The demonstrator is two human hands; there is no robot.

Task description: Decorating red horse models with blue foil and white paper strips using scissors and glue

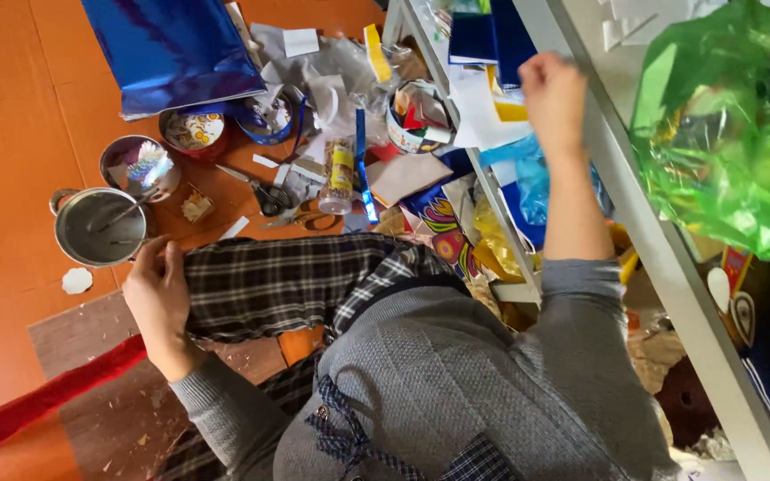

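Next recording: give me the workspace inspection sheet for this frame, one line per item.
Surface: orange floor with a worn wooden patch near the knee.
Job's things: white shelf unit; papers on the shelf near the right hand.
Clutter: metal pot, small tin, blue foil sheet, scissors, glitter tube, paper scraps, green plastic bag, red fuzzy strip.
Grippers: left hand rests on the plaid-covered knee, holding nothing; right hand reaches into the shelf, grasp hidden.
Cables: nothing seen.
Surroundings: nothing seen beyond floor and shelf.
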